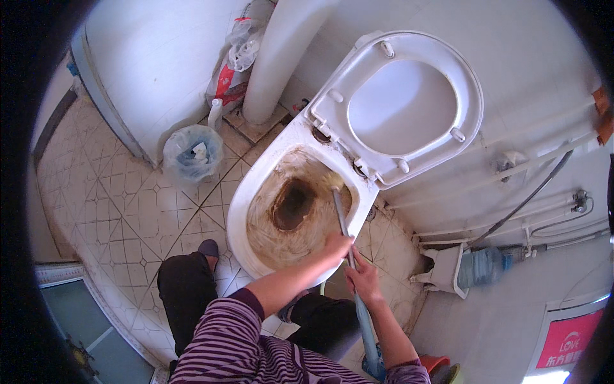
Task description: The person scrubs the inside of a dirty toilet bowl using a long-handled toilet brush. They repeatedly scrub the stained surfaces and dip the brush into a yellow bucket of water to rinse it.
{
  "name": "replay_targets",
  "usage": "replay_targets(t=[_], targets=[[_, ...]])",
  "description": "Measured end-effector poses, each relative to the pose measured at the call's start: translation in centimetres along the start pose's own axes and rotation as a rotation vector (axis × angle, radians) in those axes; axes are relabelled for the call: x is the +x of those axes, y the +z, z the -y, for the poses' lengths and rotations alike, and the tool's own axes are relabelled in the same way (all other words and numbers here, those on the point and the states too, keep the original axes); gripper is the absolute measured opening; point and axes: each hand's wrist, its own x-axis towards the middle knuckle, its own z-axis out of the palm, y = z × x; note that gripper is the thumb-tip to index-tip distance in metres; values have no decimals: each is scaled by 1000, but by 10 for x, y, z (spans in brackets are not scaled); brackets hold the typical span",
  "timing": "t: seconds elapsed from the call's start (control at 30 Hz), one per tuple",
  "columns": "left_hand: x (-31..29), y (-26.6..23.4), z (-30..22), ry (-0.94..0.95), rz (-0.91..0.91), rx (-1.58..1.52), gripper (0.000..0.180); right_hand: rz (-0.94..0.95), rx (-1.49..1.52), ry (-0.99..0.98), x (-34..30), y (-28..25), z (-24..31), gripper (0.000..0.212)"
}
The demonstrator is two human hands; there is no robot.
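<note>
Soft, cool light is filling the scene, with glare whitening 1 patch below the red panel (pixel 568 340). A faint shadow is crossing the raised lid (pixel 403 105). Fisheye distortion is bowing the left floor tiles (pixel 96 211), and blackness is swallowing 4 corners.

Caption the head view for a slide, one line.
Left hand and right hand grip a long-handled brush, its yellowish head inside a stained toilet bowl, seat raised.
</note>
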Motion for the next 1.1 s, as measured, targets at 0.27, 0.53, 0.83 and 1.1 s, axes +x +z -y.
replay_targets(t=[0.27,0.53,0.83,1.1], targets=[[-3,-41,-44,-35,40,-327,12,122,114,-57,38,10,24,61],[-15,13,-15,-114,109,-198,15,66,325,139,-8,-20,-5,59],[-21,-33,-50,-1,120,-139,24,213,698,138,17,8,14,44],[-43,5,-22,129,251,-128,25,149,1227,203,-24,-6,27,13]])
